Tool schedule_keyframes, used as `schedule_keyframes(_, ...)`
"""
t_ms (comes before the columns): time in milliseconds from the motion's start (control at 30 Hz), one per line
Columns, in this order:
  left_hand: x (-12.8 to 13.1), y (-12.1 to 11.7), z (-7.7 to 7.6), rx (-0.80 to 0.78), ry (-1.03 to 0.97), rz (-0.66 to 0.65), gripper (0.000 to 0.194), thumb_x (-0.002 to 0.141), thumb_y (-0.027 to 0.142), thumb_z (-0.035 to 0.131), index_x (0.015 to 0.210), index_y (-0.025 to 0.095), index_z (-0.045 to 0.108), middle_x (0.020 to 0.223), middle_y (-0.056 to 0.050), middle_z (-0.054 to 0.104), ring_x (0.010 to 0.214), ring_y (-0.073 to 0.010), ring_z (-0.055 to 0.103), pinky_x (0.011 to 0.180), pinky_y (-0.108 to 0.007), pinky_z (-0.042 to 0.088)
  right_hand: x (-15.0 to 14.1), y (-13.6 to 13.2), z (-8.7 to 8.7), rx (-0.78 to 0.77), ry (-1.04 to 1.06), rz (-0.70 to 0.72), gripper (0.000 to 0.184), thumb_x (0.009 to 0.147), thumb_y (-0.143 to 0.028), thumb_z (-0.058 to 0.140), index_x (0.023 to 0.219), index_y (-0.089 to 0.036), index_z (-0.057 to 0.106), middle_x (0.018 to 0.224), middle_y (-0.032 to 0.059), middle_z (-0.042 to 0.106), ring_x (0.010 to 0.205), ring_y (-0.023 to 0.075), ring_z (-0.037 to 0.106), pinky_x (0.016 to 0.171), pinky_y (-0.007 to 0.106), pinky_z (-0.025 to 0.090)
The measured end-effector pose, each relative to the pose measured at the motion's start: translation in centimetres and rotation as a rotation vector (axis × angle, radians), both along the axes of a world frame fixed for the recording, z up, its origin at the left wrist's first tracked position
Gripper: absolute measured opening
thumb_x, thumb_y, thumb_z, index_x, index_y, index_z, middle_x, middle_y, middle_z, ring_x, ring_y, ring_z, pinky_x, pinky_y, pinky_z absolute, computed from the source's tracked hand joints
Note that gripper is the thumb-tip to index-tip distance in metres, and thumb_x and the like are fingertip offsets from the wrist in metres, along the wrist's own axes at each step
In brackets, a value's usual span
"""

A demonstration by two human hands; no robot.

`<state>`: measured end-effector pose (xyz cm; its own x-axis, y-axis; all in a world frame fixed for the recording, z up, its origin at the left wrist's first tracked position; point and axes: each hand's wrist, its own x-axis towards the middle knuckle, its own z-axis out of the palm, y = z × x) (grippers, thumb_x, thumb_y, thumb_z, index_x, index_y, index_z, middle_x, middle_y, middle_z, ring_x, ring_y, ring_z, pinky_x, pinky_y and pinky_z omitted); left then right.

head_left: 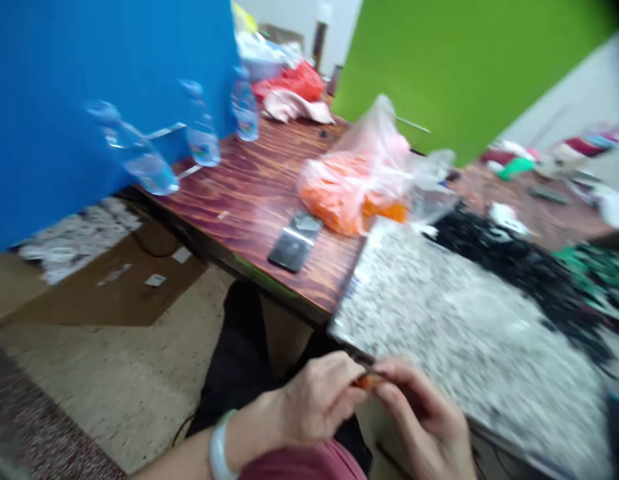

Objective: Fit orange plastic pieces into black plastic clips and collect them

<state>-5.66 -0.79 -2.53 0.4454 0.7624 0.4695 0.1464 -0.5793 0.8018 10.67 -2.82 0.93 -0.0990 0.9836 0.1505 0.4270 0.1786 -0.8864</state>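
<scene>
My left hand (pixel 314 400) and my right hand (pixel 424 420) meet low in the view, just below the table's near edge. Both pinch a small orange piece (pixel 368 381) between their fingertips. A pale bangle (pixel 220 448) sits on my left wrist. Right above the hands lies a speckled grey-white board (pixel 464 327) covered with tiny pieces. The picture is smeared by motion.
A dark phone (pixel 295 241) lies on the wooden table (pixel 254 193). A clear bag of orange parts (pixel 359 180) stands behind it. Three water bottles (pixel 203 127) line the left edge. Black parts (pixel 519 267) and green parts (pixel 599 267) are heaped at right. Blue and green panels stand behind.
</scene>
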Motion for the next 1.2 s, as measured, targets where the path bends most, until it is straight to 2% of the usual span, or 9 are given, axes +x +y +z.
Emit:
schedule_keyframes(133,1.4,0.1,0.7,-0.048,-0.002,-0.123,0.026,0.099,0.027,0.024,0.084,0.019,0.043,0.068,0.0,0.046,0.06,-0.0137,0.044,0.056,-0.024,0.038,2.2,-0.2,0.5,0.073,0.054,0.055,0.007,0.087,-0.02,0.056,0.089,-0.022,0.062,0.08,0.003,0.065,0.074,0.0153,0.06,0.065,0.023,0.049)
schedule_keyframes(300,3.1,-0.1,0.9,-0.053,0.069,-0.224,0.028,0.1,0.03,0.024,0.087,0.018,0.045,0.07,0.0,0.044,0.062,-0.0138,0.042,0.057,-0.024,0.038,4.5,-1.6,0.6,0.035,0.095,0.086,0.01,0.088,-0.024,0.056,0.096,-0.021,0.06,0.087,0.0052,0.062,0.078,0.0167,0.058,0.067,0.027,0.048)
schedule_keyframes(533,4.3,0.0,0.9,-0.038,0.107,-0.254,0.024,0.099,0.027,0.027,0.091,0.017,0.048,0.07,0.001,0.043,0.062,-0.0135,0.041,0.055,-0.024,0.037,5.9,-1.7,0.5,0.082,0.077,0.114,0.012,0.087,-0.026,0.058,0.097,-0.02,0.059,0.082,0.0027,0.06,0.069,0.0133,0.053,0.063,0.025,0.045)
schedule_keyframes(867,5.1,-0.6,0.0,-0.168,0.126,-0.31,0.016,0.096,0.018,0.035,0.09,0.017,0.05,0.072,0.001,0.045,0.064,-0.0122,0.044,0.057,-0.022,0.039,6.5,-2.1,-0.3,0.156,0.04,0.089,0.004,0.088,-0.021,0.056,0.089,-0.019,0.059,0.075,0.0024,0.061,0.069,0.0143,0.055,0.064,0.026,0.045)
schedule_keyframes(1033,5.4,-0.1,-0.8,-0.19,0.181,-0.319,0.024,0.098,0.027,0.033,0.098,0.016,0.054,0.072,0.0,0.048,0.065,-0.0126,0.046,0.058,-0.022,0.041,7.3,-2.4,-1.3,0.081,0.123,0.065,0.01,0.085,-0.025,0.062,0.093,-0.02,0.063,0.081,0.0029,0.064,0.073,0.0142,0.057,0.066,0.026,0.047)
schedule_keyframes(1200,5.9,0.3,-1.3,-0.187,0.23,-0.333,0.029,0.098,0.032,0.032,0.101,0.016,0.056,0.073,-0.001,0.051,0.067,-0.0135,0.05,0.06,-0.023,0.044,8.2,-3.4,-2.6,-0.001,0.19,-0.048,0.024,0.078,-0.031,0.069,0.099,-0.021,0.062,0.086,0.0033,0.062,0.072,0.0135,0.057,0.065,0.026,0.049)
